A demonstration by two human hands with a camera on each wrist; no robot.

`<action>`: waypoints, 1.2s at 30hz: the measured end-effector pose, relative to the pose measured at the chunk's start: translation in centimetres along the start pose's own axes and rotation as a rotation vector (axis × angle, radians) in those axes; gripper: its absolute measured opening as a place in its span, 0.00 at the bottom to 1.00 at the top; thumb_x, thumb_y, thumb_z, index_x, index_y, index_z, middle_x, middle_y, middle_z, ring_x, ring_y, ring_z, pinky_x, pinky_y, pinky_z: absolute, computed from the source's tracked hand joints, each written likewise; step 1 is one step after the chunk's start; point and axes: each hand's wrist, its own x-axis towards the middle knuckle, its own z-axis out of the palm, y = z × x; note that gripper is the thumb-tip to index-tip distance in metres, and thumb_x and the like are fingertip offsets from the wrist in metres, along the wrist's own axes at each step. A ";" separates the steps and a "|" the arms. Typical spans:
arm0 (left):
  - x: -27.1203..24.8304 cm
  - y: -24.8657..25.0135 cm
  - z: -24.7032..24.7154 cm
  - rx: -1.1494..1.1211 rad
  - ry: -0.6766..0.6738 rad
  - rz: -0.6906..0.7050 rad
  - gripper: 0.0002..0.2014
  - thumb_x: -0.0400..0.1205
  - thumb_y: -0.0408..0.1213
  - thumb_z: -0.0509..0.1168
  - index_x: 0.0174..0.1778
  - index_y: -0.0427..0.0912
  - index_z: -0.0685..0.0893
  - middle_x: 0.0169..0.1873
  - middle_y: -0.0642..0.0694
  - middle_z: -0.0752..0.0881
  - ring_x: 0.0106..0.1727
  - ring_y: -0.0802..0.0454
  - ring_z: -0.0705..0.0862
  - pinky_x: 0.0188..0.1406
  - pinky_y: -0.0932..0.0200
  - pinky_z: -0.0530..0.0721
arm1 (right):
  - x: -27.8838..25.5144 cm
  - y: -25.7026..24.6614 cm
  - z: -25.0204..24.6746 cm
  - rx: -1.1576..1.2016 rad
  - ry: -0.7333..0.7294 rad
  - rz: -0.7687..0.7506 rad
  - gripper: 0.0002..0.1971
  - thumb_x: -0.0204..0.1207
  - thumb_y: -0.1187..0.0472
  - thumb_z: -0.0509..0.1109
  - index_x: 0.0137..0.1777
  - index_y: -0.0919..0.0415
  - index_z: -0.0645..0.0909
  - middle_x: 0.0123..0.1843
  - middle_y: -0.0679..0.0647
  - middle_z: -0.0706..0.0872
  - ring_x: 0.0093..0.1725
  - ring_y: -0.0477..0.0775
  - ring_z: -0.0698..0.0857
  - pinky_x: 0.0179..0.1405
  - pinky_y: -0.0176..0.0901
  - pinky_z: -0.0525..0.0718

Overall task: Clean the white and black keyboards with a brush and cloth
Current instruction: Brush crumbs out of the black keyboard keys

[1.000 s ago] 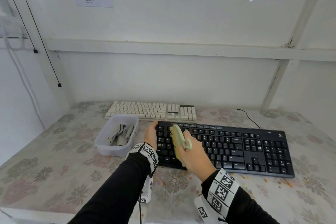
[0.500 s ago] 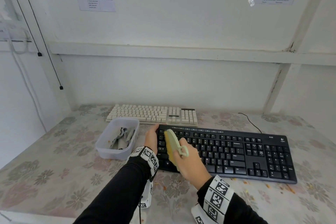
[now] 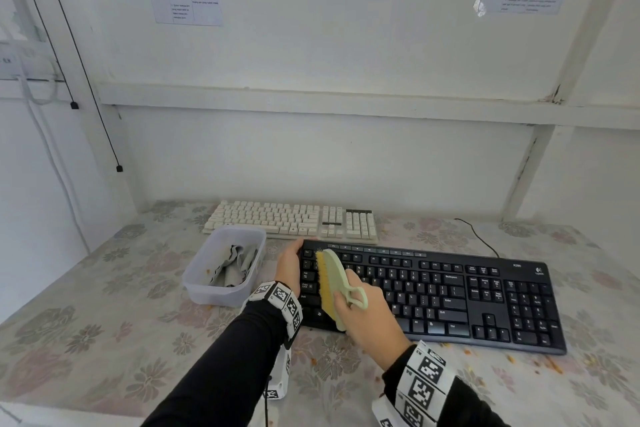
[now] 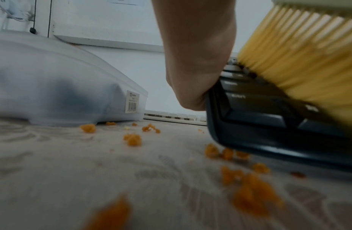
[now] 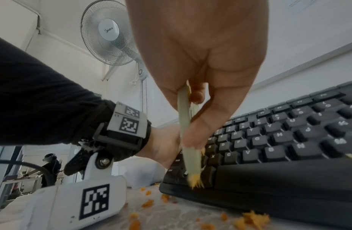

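Brush (image 3: 334, 274) long axis near-to-far, bristles leftward | right hand (image 3: 370, 319) grips it | left hand (image 3: 289, 265) grips black keyboard (image 3: 450, 291)

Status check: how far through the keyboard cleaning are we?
Done: orange crumbs lie on the table by the black keyboard, so some sweeping seems done. In hand: the right hand holds the brush on its left-end keys while the left hand grips that end. Left: the remaining keys, the white keyboard behind, and wiping with the cloth lying in the tub.
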 end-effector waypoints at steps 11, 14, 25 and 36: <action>-0.2 0.2 0.0 0.016 0.027 -0.015 0.19 0.85 0.49 0.56 0.47 0.40 0.87 0.37 0.39 0.86 0.37 0.42 0.86 0.42 0.50 0.84 | 0.9 -1.2 -1.6 -0.085 0.085 -0.039 0.05 0.82 0.61 0.59 0.50 0.63 0.74 0.34 0.56 0.80 0.29 0.50 0.78 0.31 0.58 0.85; -0.2 0.2 0.1 0.023 0.012 -0.010 0.18 0.85 0.47 0.56 0.45 0.40 0.86 0.36 0.40 0.86 0.36 0.43 0.86 0.40 0.52 0.84 | 0.9 -0.9 -1.5 -0.139 -0.002 0.043 0.04 0.82 0.62 0.57 0.52 0.60 0.72 0.36 0.58 0.81 0.30 0.56 0.80 0.32 0.59 0.87; -0.2 0.2 0.0 0.016 0.001 -0.024 0.19 0.86 0.48 0.55 0.45 0.40 0.86 0.36 0.39 0.86 0.35 0.42 0.85 0.37 0.53 0.85 | 1.5 -3.1 -1.4 -0.021 0.059 0.083 0.06 0.82 0.62 0.57 0.52 0.61 0.74 0.40 0.64 0.84 0.32 0.60 0.82 0.34 0.62 0.87; -0.9 0.7 0.4 0.034 0.058 -0.001 0.17 0.85 0.45 0.56 0.46 0.39 0.87 0.36 0.39 0.88 0.37 0.43 0.87 0.42 0.53 0.85 | 0.8 -3.4 -1.2 0.023 -0.078 0.341 0.12 0.81 0.62 0.55 0.35 0.59 0.71 0.32 0.56 0.79 0.30 0.59 0.83 0.23 0.39 0.79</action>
